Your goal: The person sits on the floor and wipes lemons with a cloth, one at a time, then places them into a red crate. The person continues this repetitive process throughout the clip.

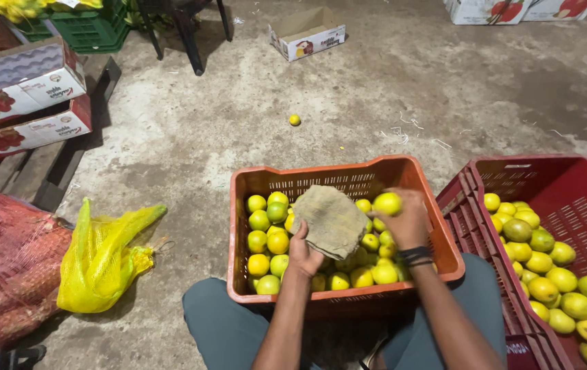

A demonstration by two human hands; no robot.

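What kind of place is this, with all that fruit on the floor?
Probably a fruit sorting or wholesale storeroom: plastic crates of yellow-green citrus fruit on a bare concrete floor, with stacked fruit cartons and mesh sacks.

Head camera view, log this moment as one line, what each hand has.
left hand: holds cloth | right hand: grips fruit | over orange crate | red crate alongside

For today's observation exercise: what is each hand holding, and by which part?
The left hand grips a brownish cloth by its lower edge. The right hand holds a yellow-green fruit around its side, over the orange crate.
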